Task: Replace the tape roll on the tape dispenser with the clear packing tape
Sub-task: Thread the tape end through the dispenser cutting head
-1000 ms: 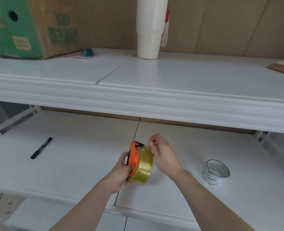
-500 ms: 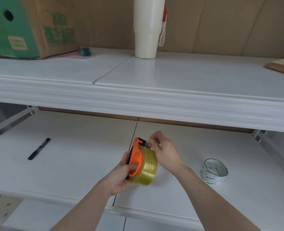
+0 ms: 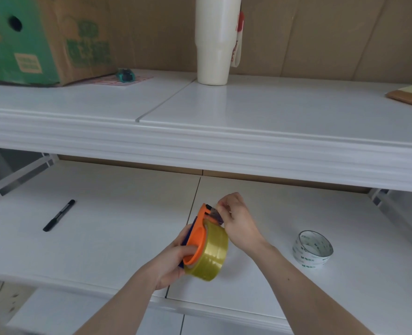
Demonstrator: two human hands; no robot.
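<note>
Threading tape near the shelf's front edge

My left hand [image 3: 169,263] grips the dispenser [image 3: 195,234] carrying the yellowish tape roll [image 3: 208,252]; my right hand [image 3: 238,221] pinches the tape end [image 3: 215,213]. Open shelf [image 3: 117,238] lies left; a white roll [image 3: 312,249] sits right.

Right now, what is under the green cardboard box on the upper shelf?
A pinkish sheet sticks out from under the green cardboard box, with a small teal object on it. How far it reaches underneath is hidden.

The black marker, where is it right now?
The black marker lies on the lower shelf at the left, well apart from the left hand holding the dispenser.
</note>
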